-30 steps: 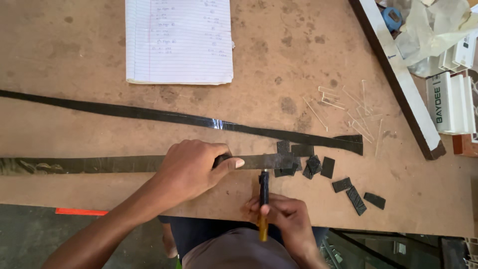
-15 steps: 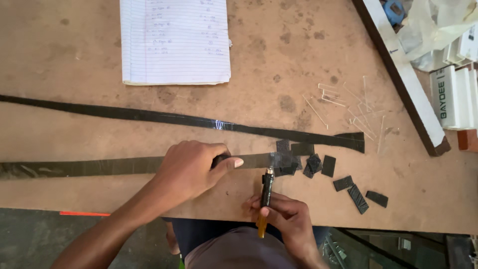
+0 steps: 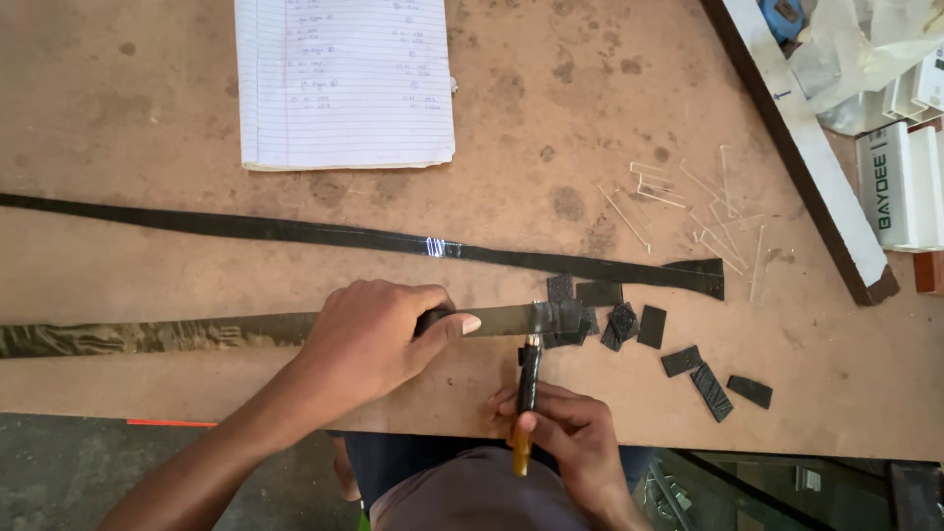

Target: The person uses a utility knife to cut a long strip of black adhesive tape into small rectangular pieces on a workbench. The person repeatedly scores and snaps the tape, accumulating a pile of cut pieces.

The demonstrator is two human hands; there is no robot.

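My left hand [image 3: 379,339] presses flat on a long dark strip [image 3: 177,334] that lies along the near edge of the brown board, thumb stretched toward the strip's right end. My right hand [image 3: 570,438] grips a utility knife [image 3: 528,383] with a black and yellow handle, its tip touching the strip's right end just past my thumb. Several small black cut pieces [image 3: 629,323] lie heaped right of the blade, with more cut pieces [image 3: 713,383] scattered further right.
A second, longer black strip [image 3: 393,238] runs across the board behind my hands. A lined notepad [image 3: 344,84] lies at the back. Thin clear slivers [image 3: 688,202] lie scattered at right. A dark-edged white bar [image 3: 816,167] and white profile pieces [image 3: 900,182] sit at the far right.
The view has shifted slightly. My right hand and the knife have edged up toward the strip; my left hand stays pressed on it.
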